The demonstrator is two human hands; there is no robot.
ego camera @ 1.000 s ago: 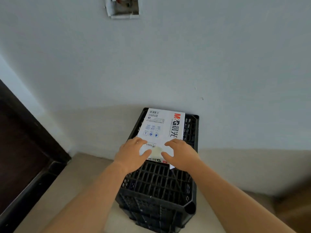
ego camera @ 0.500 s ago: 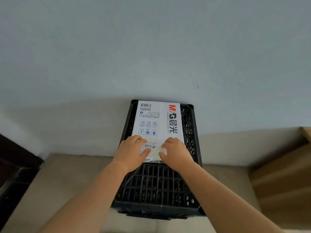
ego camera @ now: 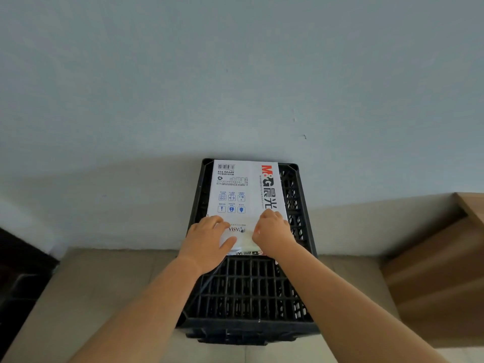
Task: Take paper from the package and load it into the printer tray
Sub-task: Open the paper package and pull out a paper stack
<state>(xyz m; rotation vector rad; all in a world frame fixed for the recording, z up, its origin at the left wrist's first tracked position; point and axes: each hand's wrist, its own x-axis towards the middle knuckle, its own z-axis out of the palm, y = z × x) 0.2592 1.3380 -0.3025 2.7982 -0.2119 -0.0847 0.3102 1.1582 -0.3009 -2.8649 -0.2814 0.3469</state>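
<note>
A white wrapped paper package [ego camera: 243, 189] with red and black print lies flat on top of a black plastic crate [ego camera: 251, 289], its far end against the wall. Both of my hands are at the package's near end. My left hand [ego camera: 207, 244] lies over the near left corner, thumb stretched toward the folded end flap. My right hand [ego camera: 272, 234] has its fingers curled on the near right corner, thumb at the same flap. The flap between the thumbs looks wrinkled. No printer is in view.
The crate stands on a beige tiled floor [ego camera: 104, 297] against a pale blue-grey wall [ego camera: 235, 74]. Brown wooden or cardboard pieces [ego camera: 440, 271] lean at the right. A dark door frame [ego camera: 18, 284] is at the left edge.
My head has turned right and down, so the crate sits square and centred. Both hands stay on the package's near end; the right fingers have curled tighter.
</note>
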